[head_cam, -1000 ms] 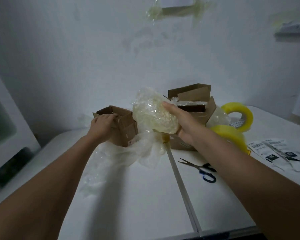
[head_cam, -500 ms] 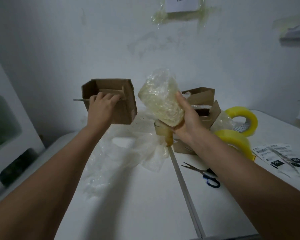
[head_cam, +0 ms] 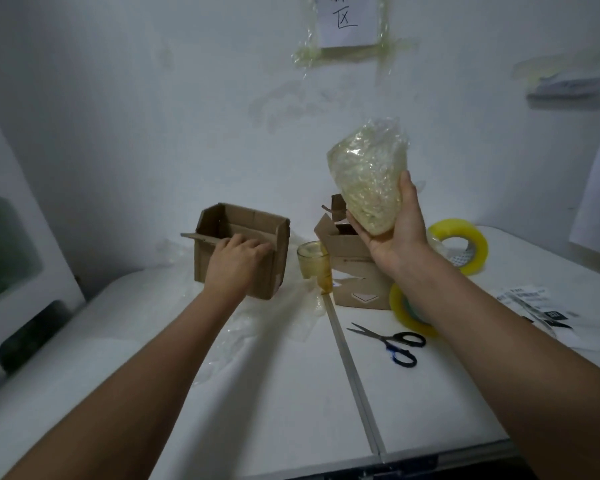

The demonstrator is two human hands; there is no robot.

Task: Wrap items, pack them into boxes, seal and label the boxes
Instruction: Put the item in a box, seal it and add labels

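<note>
My right hand (head_cam: 394, 233) holds up a bundle wrapped in clear bubble wrap (head_cam: 368, 174), well above the table. My left hand (head_cam: 234, 263) grips the near wall of an open brown cardboard box (head_cam: 274, 268), which stands on the white table (head_cam: 274, 393) with its opening facing up. The bundle is to the right of the box and higher than it. What is inside the wrap is hidden.
A yellowish glass (head_cam: 314, 265) stands between the box and a second open cardboard box (head_cam: 357, 275). Loose plastic wrap (head_cam: 284, 313) lies in front of them. Two yellow tape rolls (head_cam: 465, 247), scissors (head_cam: 392, 341) and printed labels (head_cam: 534, 306) lie to the right.
My left hand lowered the box from the air and set it upright on the table. My right hand raised the wrapped bundle higher and to the right.
</note>
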